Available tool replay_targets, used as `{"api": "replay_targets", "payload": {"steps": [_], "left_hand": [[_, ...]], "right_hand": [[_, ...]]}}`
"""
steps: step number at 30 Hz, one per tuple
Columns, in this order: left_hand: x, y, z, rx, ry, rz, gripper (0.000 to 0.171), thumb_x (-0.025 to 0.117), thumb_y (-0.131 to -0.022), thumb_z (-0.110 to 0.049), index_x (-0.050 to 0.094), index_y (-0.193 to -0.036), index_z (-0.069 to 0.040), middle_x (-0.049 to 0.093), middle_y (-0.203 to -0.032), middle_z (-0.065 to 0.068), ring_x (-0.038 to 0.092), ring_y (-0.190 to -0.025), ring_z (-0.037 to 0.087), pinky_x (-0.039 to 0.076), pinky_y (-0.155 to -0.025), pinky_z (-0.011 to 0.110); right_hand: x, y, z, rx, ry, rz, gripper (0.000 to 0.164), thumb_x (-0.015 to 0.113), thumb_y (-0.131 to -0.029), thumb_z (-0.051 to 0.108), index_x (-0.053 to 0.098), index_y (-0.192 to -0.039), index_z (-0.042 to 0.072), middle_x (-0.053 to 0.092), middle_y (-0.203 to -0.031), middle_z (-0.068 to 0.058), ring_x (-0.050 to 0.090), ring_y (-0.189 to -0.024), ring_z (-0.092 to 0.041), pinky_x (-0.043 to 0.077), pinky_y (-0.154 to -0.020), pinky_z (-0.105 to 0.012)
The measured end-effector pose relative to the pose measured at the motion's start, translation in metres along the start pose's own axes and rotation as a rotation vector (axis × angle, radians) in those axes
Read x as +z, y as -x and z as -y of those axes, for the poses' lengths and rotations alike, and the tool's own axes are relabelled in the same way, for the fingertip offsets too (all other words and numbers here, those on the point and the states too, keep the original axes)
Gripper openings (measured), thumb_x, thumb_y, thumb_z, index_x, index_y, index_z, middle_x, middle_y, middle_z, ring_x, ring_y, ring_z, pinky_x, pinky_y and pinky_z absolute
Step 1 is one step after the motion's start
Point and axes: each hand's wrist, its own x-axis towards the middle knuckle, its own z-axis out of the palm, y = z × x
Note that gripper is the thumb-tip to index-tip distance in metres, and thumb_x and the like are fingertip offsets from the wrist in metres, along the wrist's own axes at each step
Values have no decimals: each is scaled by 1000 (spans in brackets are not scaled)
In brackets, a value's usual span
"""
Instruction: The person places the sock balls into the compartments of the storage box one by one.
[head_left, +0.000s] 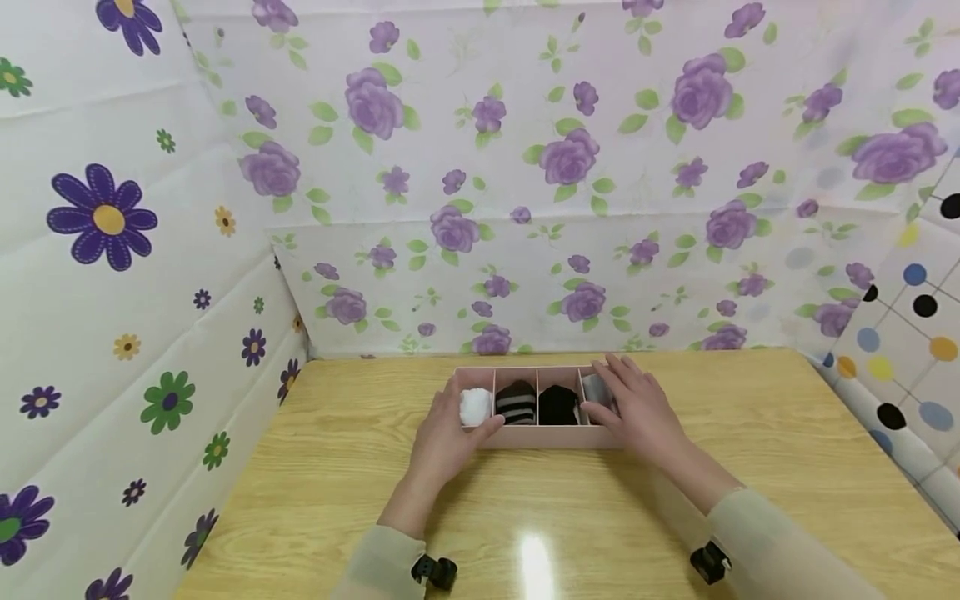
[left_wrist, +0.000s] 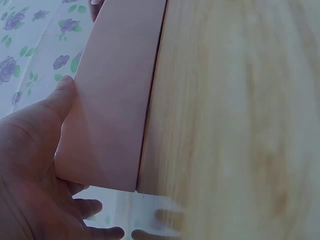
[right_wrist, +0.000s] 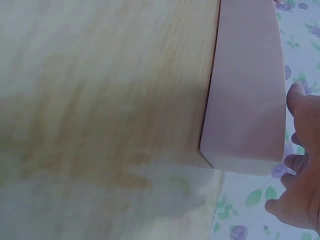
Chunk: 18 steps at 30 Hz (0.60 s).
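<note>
A long pink storage box stands on the table, split by dividers. Its compartments hold a rolled white sock, a striped grey and black sock, a black sock and a grey sock. My left hand grips the left end, thumb at the front rim and fingers along the end wall. Over the right end lies my right hand, fingers extended and spread, thumb close to the grey sock, partly covering it. In the right wrist view the right hand shows beside the box's rim.
The wooden table spreads around the box. Behind it hangs a purple-flowered cloth, with a daisy-patterned cloth at left and a dotted cloth at right. Each wrist carries a small black camera.
</note>
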Motion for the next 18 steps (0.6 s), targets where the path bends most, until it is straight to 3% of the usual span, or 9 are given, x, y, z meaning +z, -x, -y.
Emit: {"api": "replay_targets", "payload": {"steps": [3, 10, 12, 15, 18], "left_hand": [[3, 0, -1, 3, -6, 2, 116, 73, -98, -70, 17, -178, -8, 38, -174, 23, 30, -161, 49, 38, -119, 73], [9, -2, -10, 36, -5, -2, 109, 74, -99, -68, 23, -176, -11, 49, -164, 25, 59, -138, 47, 48, -109, 69], [9, -2, -11, 56, -9, 3, 105, 73, -101, -66, 24, -175, -11, 50, -162, 25, 60, -136, 46, 48, -109, 70], [7, -1, -11, 75, -46, -1, 100, 71, -103, -63, 25, -175, -11, 44, -168, 24, 55, -144, 46, 41, -115, 73], [1, 2, -10, 72, -106, 3, 102, 67, -105, -64, 20, -177, -10, 27, -180, 19, 35, -160, 44, 27, -123, 76]], "right_hand": [[-1, 6, -4, -11, -16, 7, 74, 74, -108, 38, 47, -166, 0, 37, -172, -29, 33, -158, -53, 24, -123, -77], [-5, 13, -14, -30, -1, 1, 71, 72, -110, 37, 48, -165, 1, 40, -170, -29, 37, -157, -50, 26, -122, -78], [-7, 15, -17, -31, 9, -8, 71, 73, -109, 37, 49, -164, 0, 41, -170, -28, 37, -157, -50, 25, -122, -78], [-10, 18, -23, -30, 38, -11, 73, 71, -109, 41, 48, -165, -1, 40, -170, -28, 34, -158, -50, 24, -122, -79], [-16, 23, -27, -14, 69, -7, 76, 70, -109, 45, 46, -167, 2, 38, -172, -28, 31, -160, -49, 21, -123, -79]]}}
